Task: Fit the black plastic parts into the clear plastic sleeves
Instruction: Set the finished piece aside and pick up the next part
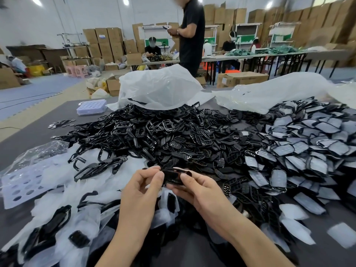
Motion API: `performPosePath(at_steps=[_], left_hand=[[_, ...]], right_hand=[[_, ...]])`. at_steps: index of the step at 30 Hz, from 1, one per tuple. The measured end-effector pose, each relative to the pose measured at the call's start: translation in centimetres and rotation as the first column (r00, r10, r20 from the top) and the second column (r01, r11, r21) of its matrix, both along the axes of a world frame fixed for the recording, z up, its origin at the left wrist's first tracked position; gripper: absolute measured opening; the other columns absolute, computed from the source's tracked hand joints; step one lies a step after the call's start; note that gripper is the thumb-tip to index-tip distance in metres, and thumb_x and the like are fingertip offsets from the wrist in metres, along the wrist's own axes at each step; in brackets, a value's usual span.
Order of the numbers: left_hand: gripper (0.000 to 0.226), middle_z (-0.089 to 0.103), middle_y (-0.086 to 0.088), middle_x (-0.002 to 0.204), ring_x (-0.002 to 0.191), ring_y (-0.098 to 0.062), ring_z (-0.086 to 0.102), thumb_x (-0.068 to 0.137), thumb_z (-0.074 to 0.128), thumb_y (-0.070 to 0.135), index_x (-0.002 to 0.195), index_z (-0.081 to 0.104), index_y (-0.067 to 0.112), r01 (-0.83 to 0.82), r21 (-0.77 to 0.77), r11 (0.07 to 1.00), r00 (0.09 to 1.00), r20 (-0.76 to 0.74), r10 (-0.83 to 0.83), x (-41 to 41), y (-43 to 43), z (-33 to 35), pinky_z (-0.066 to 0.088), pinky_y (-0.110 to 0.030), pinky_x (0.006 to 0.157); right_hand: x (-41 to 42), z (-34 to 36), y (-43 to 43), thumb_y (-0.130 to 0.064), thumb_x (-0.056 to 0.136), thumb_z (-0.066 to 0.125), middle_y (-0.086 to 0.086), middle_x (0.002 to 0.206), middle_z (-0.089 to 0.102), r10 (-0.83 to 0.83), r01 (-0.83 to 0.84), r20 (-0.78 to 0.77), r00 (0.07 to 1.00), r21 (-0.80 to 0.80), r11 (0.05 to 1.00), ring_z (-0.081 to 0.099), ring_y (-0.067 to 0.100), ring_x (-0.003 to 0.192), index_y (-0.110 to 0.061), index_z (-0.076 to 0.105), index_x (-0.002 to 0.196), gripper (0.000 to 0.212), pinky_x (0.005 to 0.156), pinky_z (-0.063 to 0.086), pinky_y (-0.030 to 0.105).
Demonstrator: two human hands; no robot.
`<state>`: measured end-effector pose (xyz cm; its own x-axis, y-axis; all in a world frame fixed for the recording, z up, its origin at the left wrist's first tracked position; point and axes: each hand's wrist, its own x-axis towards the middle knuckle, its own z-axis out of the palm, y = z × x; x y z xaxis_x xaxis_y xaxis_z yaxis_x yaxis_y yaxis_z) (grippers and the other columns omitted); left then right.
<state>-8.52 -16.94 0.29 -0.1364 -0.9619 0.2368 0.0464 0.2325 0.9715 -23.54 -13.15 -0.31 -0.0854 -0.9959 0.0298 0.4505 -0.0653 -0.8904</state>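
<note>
Both my hands hold one small black plastic part [174, 175] above the near middle of the table. My left hand [143, 186] pinches its left end between thumb and fingertips. My right hand [198, 189] grips its right side, thumb on top. Whether a clear sleeve is around the part cannot be told. A big heap of loose black plastic parts [163, 132] fills the table's middle. Clear plastic sleeves [63, 189], some with black parts inside, lie at the near left. Sleeved pieces [308, 147] pile up on the right.
The grey table [38, 132] carries two large crumpled plastic bags [159, 89] at the back and a white perforated tray [91, 106] at the back left. A perforated sheet [21, 182] lies at the left. People work at far tables amid stacked cardboard boxes [104, 41].
</note>
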Motion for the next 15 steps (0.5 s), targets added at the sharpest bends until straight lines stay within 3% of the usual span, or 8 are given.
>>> performPosePath(at_steps=[2,6,11,15], left_hand=[[0.003,0.074,0.005,0.084,0.077,-0.008,0.066,0.087,0.069,0.033,0.086,0.07,0.031,0.005,0.01,1.0,1.0,-0.002,-0.005,-0.2,0.1,-0.1,0.051,-0.029,0.077],[0.017,0.068,0.003,0.075,0.073,-0.012,0.063,0.092,0.068,0.017,0.082,0.065,0.031,-0.021,-0.018,1.0,1.0,0.015,0.021,-0.6,0.2,-0.3,0.049,-0.029,0.073],[0.023,0.071,-0.004,0.094,0.088,-0.03,0.065,0.094,0.064,0.013,0.101,0.066,0.034,0.076,0.018,0.997,0.996,0.04,-0.076,-0.3,0.0,-0.3,0.054,-0.024,0.074],[0.033,0.073,0.004,0.097,0.09,-0.016,0.069,0.095,0.063,0.015,0.106,0.069,0.046,0.19,0.006,0.982,0.973,0.134,-0.189,0.6,-0.2,0.2,0.052,-0.016,0.078]], right_hand=[[0.1,0.1,0.0,-0.014,0.105,0.05,0.012,0.122,0.074,0.029,-0.028,0.024,0.999,-0.023,0.999,0.071,0.024,0.113,-0.009,0.07,0.123,0.028,0.088,0.056,0.022],[0.0,0.2,0.2,-0.022,0.098,0.057,0.013,0.125,0.072,0.074,-0.072,0.046,0.996,-0.053,0.996,0.069,0.029,0.118,-0.01,0.067,0.127,0.033,0.092,0.055,0.023],[-0.4,0.5,0.6,-0.022,0.101,0.056,0.014,0.122,0.073,0.114,-0.115,-0.026,0.993,-0.045,0.992,0.071,0.029,0.113,-0.014,0.071,0.124,0.029,0.088,0.056,0.022],[-0.9,1.1,1.1,-0.019,0.104,0.052,0.01,0.119,0.075,0.123,-0.129,-0.12,0.985,-0.046,0.991,0.073,0.024,0.108,-0.021,0.075,0.118,0.027,0.088,0.056,0.021]])
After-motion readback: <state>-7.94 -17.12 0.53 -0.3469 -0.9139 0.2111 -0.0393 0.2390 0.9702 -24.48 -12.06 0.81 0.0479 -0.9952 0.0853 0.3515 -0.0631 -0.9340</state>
